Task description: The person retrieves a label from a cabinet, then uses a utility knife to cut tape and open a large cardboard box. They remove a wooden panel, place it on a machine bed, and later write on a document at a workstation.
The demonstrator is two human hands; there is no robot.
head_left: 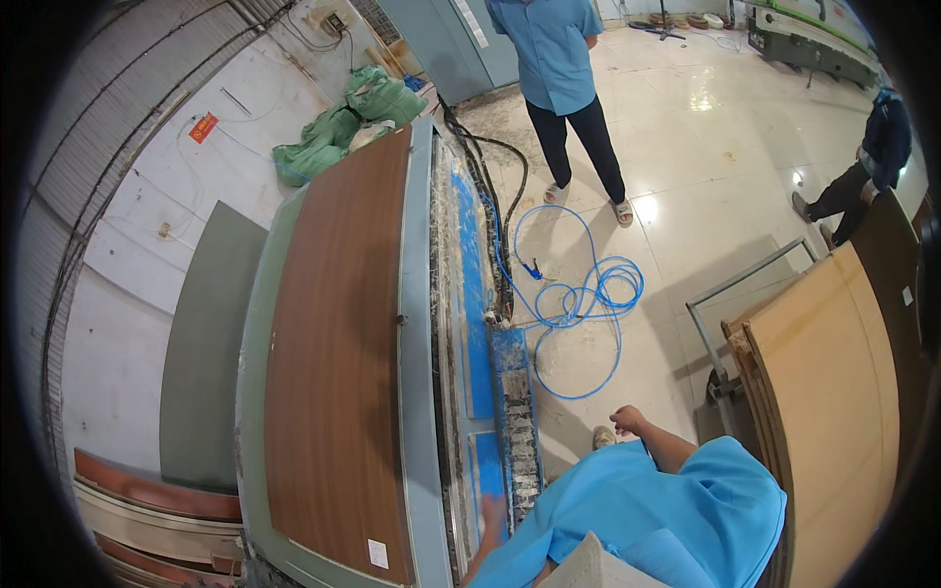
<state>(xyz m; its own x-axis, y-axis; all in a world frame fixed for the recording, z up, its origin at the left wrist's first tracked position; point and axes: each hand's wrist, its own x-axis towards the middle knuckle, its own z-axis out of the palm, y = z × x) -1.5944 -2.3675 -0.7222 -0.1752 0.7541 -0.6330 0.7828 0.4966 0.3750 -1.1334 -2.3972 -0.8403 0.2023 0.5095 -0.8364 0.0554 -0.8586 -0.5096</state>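
My left hand (493,512) is smeared by motion beside the blue side rail (482,470) of a long machine bed, so its fingers cannot be read. Whether it touches the rail I cannot tell. On the bed lies a large brown wood-grain board (338,343) with a small white label (378,554) at its near end. My right hand (628,421) hangs in front of my blue shirt, above the tiled floor. Its fingers are curled in, and nothing shows in them. The coiled blue air hose (578,318) lies on the floor beyond it.
Tan boards (823,363) lean by a metal trolley frame (750,269) on the right. A person in a blue shirt (555,59) stands ahead; another in dark clothes (863,157) is at far right. Green sacks (377,96) and black cables (470,137) lie past the machine.
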